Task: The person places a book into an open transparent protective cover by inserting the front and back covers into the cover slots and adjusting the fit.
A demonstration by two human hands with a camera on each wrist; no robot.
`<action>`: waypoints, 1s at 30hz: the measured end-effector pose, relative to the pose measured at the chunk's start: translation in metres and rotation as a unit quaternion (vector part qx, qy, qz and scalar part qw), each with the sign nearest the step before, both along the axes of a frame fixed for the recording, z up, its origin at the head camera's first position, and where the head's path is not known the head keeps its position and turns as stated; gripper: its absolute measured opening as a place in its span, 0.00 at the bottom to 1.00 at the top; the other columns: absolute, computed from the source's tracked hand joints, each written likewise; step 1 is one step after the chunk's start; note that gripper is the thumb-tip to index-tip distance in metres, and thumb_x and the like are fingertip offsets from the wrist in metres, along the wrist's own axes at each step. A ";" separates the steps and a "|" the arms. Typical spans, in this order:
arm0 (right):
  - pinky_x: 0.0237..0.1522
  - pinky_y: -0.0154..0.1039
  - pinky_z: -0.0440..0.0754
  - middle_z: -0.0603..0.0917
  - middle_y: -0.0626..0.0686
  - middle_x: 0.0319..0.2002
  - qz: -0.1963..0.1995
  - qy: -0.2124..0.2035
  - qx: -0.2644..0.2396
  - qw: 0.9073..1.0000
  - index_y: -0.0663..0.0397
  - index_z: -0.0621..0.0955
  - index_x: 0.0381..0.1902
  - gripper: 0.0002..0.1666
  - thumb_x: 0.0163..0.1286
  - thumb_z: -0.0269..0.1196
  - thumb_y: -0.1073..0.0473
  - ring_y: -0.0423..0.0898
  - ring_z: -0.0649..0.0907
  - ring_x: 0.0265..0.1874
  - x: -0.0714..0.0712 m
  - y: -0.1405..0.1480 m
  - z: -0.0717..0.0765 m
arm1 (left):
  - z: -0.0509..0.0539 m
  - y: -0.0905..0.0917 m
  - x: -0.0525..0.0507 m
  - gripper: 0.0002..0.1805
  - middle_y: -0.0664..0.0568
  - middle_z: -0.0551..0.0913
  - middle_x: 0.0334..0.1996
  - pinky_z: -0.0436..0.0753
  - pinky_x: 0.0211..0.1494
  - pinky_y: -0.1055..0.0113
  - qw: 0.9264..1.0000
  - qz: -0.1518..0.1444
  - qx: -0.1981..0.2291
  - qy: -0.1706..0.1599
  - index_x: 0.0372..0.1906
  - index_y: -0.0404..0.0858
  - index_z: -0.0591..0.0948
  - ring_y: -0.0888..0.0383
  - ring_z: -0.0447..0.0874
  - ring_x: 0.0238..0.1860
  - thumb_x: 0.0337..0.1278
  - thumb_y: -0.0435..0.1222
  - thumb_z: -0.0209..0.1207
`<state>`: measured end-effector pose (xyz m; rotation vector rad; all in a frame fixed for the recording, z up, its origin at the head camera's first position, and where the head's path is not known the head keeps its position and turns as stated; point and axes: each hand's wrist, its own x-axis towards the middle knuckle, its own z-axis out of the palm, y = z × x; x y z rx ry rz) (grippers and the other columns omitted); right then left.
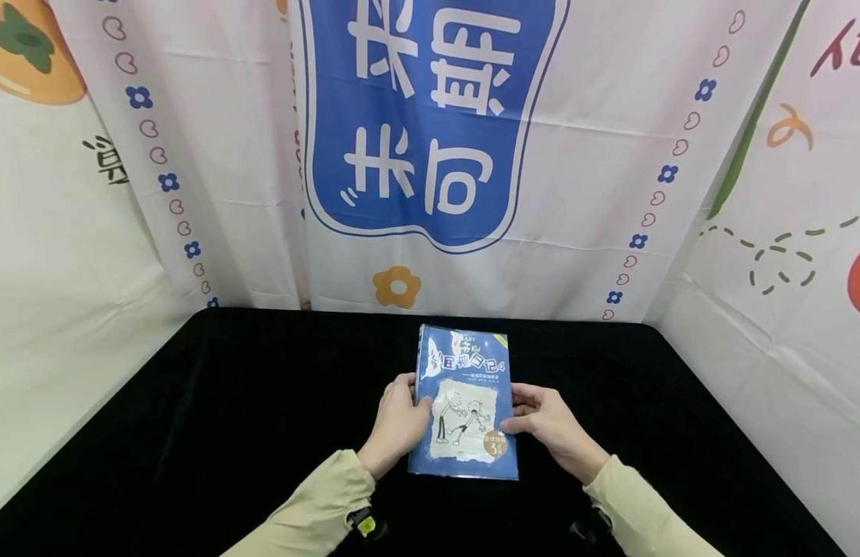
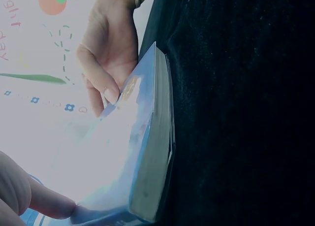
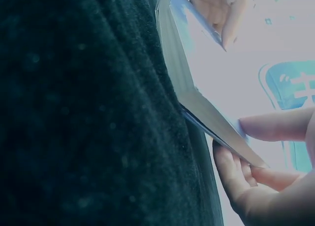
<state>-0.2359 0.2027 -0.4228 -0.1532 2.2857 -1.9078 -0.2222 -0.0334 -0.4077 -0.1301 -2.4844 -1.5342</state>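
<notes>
A blue paperback book (image 1: 465,402) with a cartoon of two figures on its front is held cover up between both hands over the black cloth. My left hand (image 1: 397,424) grips its left edge, thumb on the cover. On the opposite edge my right hand (image 1: 551,425) pinches the book, thumb above and fingers beneath. In the right wrist view, the right hand's fingers (image 3: 229,169) reach under the back cover, and the page block of the book (image 3: 179,63) faces the camera. Glare washes out the cover of the book (image 2: 118,142) in the left wrist view.
Black cloth (image 1: 263,418) covers the table. Behind it hangs a white printed curtain (image 1: 576,193) with a large blue sign (image 1: 416,155). Similar printed sheets stand at the left (image 1: 68,271) and right (image 1: 771,325). A dark strap with a yellow piece (image 1: 366,526) is at the left wrist.
</notes>
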 end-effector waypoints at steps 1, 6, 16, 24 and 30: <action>0.43 0.45 0.82 0.82 0.62 0.45 -0.003 -0.004 -0.003 1.000 0.70 0.73 0.64 0.39 0.51 0.69 0.76 0.54 0.84 0.40 0.000 0.000 -0.001 | -0.001 0.000 -0.001 0.20 0.43 0.78 0.37 0.75 0.49 0.53 1.000 0.000 -0.001 -0.003 0.56 0.22 0.74 0.49 0.74 0.44 0.58 0.25 0.58; 0.40 0.43 0.82 0.82 0.63 0.44 -0.011 -0.017 -0.019 1.000 0.73 0.73 0.62 0.39 0.50 0.68 0.78 0.53 0.84 0.39 -0.001 0.001 -0.003 | -0.004 -0.002 -0.003 0.22 0.43 0.82 0.36 0.76 0.48 0.54 1.000 -0.009 -0.003 -0.009 0.56 0.22 0.73 0.48 0.75 0.44 0.57 0.25 0.58; 0.41 0.44 0.84 0.82 0.63 0.44 -0.021 -0.027 -0.012 0.999 0.75 0.72 0.62 0.39 0.49 0.68 0.78 0.53 0.85 0.38 0.000 0.002 -0.003 | -0.005 -0.004 -0.003 0.27 0.40 0.84 0.36 0.80 0.44 0.57 0.999 -0.029 0.001 -0.014 0.57 0.18 0.71 0.49 0.80 0.39 0.46 0.21 0.55; 0.40 0.44 0.83 0.82 0.62 0.45 -0.035 -0.043 -0.006 0.998 0.72 0.74 0.61 0.38 0.48 0.68 0.76 0.52 0.84 0.38 0.000 0.002 -0.004 | -0.006 -0.004 -0.002 0.29 0.38 0.84 0.39 0.82 0.42 0.58 0.999 -0.042 0.010 -0.031 0.58 0.16 0.69 0.51 0.81 0.38 0.45 0.20 0.55; 0.39 0.43 0.84 0.83 0.62 0.44 -0.025 -0.033 -0.011 0.999 0.74 0.74 0.60 0.38 0.48 0.68 0.76 0.52 0.84 0.38 -0.001 0.002 -0.006 | -0.006 -0.004 -0.003 0.29 0.37 0.84 0.41 0.82 0.44 0.57 0.998 -0.041 0.010 -0.047 0.60 0.16 0.68 0.50 0.81 0.39 0.48 0.21 0.55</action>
